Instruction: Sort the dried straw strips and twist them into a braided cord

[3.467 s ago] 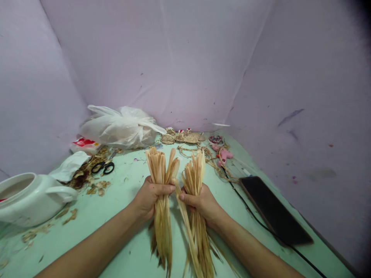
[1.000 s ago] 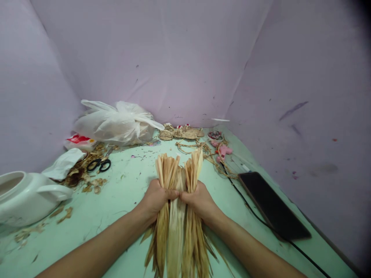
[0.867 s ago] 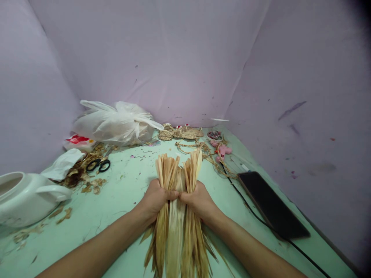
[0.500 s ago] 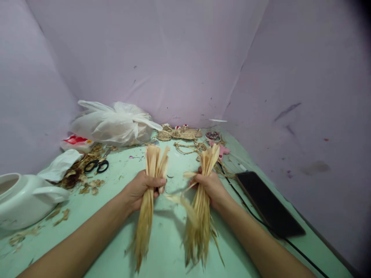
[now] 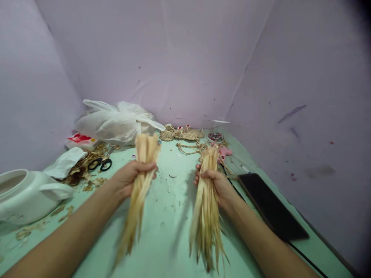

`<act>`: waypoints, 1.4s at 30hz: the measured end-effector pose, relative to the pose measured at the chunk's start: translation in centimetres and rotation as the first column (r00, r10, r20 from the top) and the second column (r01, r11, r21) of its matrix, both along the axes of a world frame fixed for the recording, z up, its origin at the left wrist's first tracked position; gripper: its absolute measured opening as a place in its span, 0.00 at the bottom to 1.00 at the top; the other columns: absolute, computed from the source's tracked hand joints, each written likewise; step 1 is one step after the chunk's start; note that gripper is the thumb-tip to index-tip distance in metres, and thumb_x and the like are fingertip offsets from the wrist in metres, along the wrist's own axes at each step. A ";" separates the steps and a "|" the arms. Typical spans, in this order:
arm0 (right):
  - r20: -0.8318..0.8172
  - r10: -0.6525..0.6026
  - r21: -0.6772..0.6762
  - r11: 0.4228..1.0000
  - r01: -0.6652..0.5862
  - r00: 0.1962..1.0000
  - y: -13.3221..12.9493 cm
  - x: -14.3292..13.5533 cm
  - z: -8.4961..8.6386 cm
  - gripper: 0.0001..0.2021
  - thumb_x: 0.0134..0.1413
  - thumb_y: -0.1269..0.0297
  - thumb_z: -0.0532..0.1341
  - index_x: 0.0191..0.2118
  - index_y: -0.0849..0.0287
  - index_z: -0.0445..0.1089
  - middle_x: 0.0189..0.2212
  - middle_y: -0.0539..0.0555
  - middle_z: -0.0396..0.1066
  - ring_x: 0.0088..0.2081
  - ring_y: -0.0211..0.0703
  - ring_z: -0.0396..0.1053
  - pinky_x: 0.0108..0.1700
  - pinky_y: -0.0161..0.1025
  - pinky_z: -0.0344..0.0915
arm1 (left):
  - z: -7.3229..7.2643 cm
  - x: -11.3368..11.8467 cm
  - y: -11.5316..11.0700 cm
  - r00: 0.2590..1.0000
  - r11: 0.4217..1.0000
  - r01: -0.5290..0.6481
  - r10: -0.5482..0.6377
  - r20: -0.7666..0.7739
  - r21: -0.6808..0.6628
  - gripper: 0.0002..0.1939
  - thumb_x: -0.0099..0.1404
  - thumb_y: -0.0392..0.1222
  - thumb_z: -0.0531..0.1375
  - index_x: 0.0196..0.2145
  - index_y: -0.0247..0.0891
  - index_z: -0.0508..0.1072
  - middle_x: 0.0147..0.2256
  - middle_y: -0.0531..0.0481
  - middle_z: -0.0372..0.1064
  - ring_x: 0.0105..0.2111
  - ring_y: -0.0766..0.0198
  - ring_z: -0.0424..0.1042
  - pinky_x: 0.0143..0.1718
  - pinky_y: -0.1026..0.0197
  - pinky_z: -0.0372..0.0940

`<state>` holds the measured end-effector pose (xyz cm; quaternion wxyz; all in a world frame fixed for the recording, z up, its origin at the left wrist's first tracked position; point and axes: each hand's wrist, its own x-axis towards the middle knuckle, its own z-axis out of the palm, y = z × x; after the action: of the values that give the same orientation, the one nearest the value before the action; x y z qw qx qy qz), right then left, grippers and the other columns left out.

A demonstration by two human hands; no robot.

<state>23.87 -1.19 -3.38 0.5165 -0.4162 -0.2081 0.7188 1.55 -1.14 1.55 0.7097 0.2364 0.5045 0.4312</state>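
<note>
My left hand is closed around a bundle of dried corn husk strips, its pale wide ends pointing up and its thin ends hanging down. A second, fuller bundle of husk strips is in my right hand, the thumb lying across it. Both bundles are held upright above the green table, apart from each other. The left bundle is somewhat blurred.
On the left are a white ceramic pot, black-handled scissors and husk scraps. A white plastic bag, woven pieces and a pink glue gun lie at the back. A dark phone-like slab rests at right beside a black cable.
My hands have moved farther apart, the left one leftward and up. A loose strip that stretched between the bundles now lies against the right bundle, under my thumb.
</note>
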 end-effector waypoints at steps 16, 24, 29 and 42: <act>0.255 0.195 0.089 0.971 -0.223 0.947 -2.6 -3.3 -1.0 0.12 0.26 0.68 0.67 0.23 0.63 0.64 0.16 0.47 0.65 0.19 0.34 0.62 0.22 0.31 0.58 | -5.1 5.1 -2.0 0.987 0.997 0.043 -0.033 -0.157 0.064 0.08 0.44 0.36 0.64 0.19 0.30 0.67 0.12 0.54 0.58 0.12 0.74 0.57 0.12 0.71 0.50; 0.422 0.086 0.152 0.975 -0.165 0.902 -2.5 -3.6 -1.6 0.11 0.27 0.68 0.67 0.23 0.63 0.66 0.17 0.47 0.64 0.20 0.34 0.61 0.21 0.32 0.59 | -4.7 5.1 -2.3 0.974 0.982 0.135 -0.108 -0.199 0.130 0.13 0.38 0.39 0.66 0.18 0.32 0.65 0.10 0.57 0.54 0.10 0.77 0.50 0.10 0.72 0.43; 0.450 0.118 0.201 0.952 -0.229 0.885 -2.6 -3.6 -1.6 0.09 0.29 0.68 0.66 0.23 0.63 0.67 0.18 0.49 0.66 0.20 0.36 0.63 0.22 0.33 0.59 | -4.9 5.5 -2.4 0.967 0.981 0.171 -0.149 -0.208 0.096 0.10 0.40 0.37 0.65 0.18 0.32 0.66 0.10 0.57 0.54 0.10 0.76 0.50 0.10 0.71 0.43; 0.194 0.163 0.111 0.976 -0.187 0.967 -2.5 -3.3 -1.6 0.11 0.27 0.70 0.66 0.22 0.63 0.64 0.16 0.47 0.67 0.18 0.35 0.64 0.23 0.34 0.62 | -5.7 5.1 -1.8 0.969 0.978 0.203 -0.192 -0.157 0.055 0.06 0.44 0.35 0.59 0.17 0.32 0.64 0.08 0.56 0.52 0.09 0.75 0.49 0.11 0.70 0.43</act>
<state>20.57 -3.70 -4.98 0.4550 -0.4268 -0.3367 0.7054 6.61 -2.93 -4.14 0.7003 0.3420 0.5151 0.3568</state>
